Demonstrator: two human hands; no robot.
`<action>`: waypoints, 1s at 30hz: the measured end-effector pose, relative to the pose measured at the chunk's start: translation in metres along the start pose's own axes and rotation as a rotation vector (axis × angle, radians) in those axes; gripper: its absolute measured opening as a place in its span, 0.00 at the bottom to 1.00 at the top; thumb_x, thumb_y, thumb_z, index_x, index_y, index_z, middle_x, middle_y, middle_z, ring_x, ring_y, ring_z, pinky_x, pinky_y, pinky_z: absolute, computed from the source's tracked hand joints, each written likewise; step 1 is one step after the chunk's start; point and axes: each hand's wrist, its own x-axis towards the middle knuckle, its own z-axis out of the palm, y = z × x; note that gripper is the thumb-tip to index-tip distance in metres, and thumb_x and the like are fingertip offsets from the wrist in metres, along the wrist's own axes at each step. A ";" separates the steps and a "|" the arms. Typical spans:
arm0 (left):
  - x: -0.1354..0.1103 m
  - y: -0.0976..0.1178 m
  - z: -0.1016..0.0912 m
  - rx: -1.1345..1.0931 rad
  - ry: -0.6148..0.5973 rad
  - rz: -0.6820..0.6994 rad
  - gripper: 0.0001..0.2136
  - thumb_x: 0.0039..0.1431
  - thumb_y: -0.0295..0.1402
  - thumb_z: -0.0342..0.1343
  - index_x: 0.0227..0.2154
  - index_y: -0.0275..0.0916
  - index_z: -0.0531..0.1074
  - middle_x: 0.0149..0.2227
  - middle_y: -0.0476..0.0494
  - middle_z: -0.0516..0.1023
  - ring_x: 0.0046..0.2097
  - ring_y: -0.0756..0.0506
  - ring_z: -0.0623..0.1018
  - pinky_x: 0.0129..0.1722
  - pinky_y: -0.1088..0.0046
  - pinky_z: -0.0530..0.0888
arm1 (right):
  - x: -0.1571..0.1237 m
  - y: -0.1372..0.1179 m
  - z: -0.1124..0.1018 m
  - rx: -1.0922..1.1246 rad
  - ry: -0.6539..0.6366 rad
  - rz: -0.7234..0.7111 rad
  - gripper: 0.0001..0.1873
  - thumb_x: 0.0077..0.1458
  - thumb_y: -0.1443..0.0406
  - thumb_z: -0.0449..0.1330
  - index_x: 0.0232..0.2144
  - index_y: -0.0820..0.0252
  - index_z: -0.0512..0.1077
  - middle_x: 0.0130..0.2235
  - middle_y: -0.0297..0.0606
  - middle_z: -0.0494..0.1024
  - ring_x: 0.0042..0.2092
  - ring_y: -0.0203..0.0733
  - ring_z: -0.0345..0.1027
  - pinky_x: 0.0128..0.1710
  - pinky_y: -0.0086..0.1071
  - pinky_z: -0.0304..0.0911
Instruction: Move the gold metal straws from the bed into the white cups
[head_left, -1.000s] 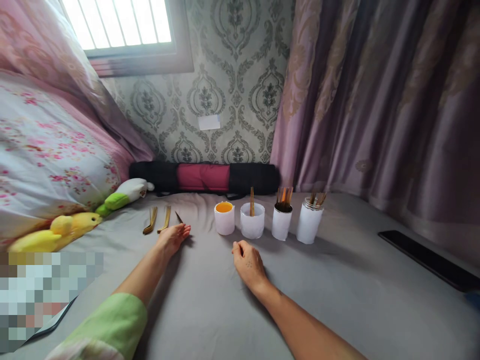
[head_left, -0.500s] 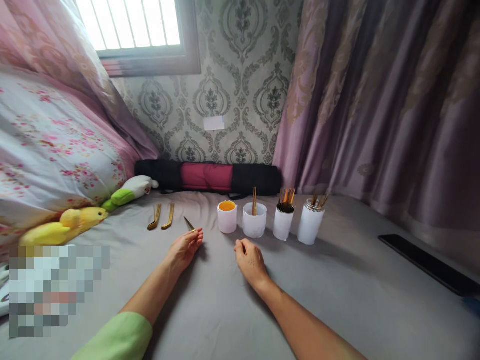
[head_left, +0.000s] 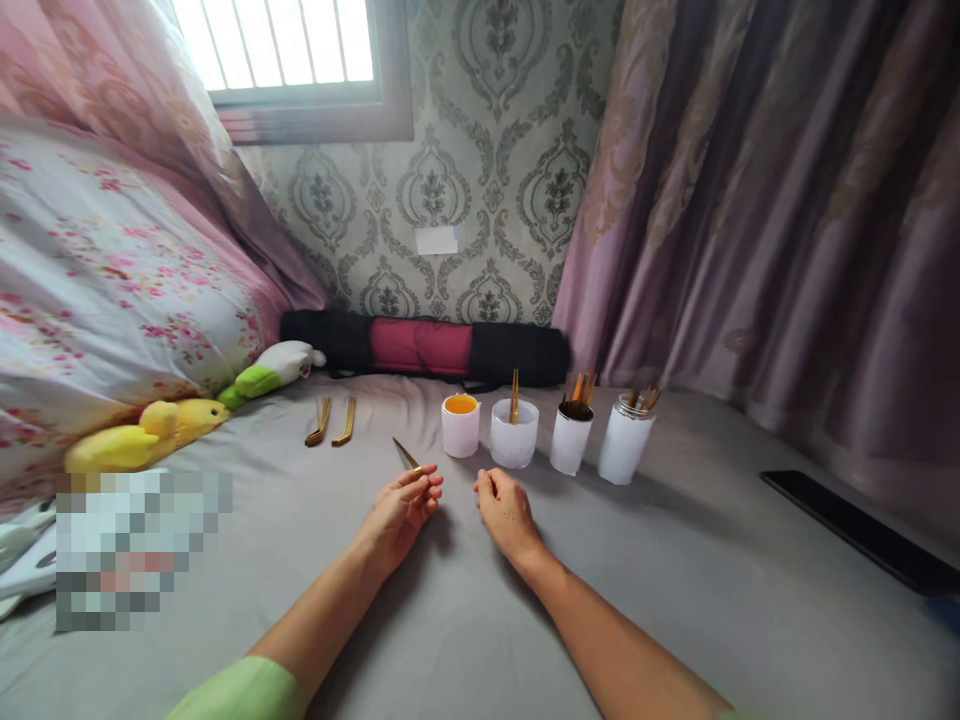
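Pointed tool (head_left: 406, 453) shifts toward three o'clock, left hand (head_left: 400, 512) pinching low, seemingly for precision; right hand (head_left: 511, 512) curled, contents unclear

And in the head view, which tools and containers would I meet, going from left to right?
First bent golden tool, second bent golden tool, pointed tool in the left hand, orange-lined white cup, wide white cup, dark-rimmed white container, white-covered jar.
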 end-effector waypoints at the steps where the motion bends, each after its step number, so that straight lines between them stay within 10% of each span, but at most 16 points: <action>1: -0.002 -0.001 0.001 0.001 -0.006 -0.005 0.09 0.49 0.17 0.51 0.34 0.30 0.69 0.29 0.41 0.74 0.24 0.54 0.72 0.24 0.80 0.71 | 0.000 0.000 0.000 0.002 -0.001 -0.002 0.19 0.56 0.57 0.43 0.24 0.59 0.69 0.24 0.35 0.73 0.24 0.33 0.62 0.24 0.24 0.51; 30: -0.034 -0.010 0.003 0.355 -0.157 0.172 0.12 0.48 0.30 0.53 0.37 0.34 0.71 0.29 0.44 0.72 0.24 0.54 0.70 0.21 0.80 0.65 | -0.001 -0.003 -0.008 0.372 -0.132 0.034 0.24 0.50 0.49 0.48 0.30 0.64 0.70 0.21 0.34 0.68 0.17 0.29 0.57 0.15 0.23 0.52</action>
